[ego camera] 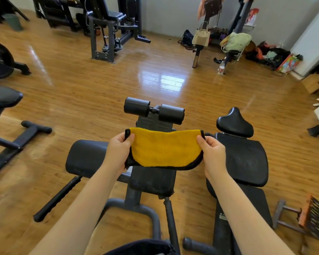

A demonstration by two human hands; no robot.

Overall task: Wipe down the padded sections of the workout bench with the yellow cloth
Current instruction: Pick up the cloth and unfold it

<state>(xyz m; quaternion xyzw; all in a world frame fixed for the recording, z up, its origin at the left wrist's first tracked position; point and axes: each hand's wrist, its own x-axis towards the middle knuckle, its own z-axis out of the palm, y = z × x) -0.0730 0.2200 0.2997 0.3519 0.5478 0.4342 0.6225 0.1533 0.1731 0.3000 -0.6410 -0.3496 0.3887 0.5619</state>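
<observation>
2 hands [118,150] pinch cloth [165,149] (yellow) — taut

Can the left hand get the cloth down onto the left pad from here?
Probably yes: the left hand grips the yellow cloth just above the left pad, with nothing between them.

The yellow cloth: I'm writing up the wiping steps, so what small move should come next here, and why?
Probably lower the yellow cloth onto the pad just below the left hand. Both hands, the right hand included, pinch its upper corners and hold it stretched in the air above the bench; it appears to touch no padding yet.
</observation>
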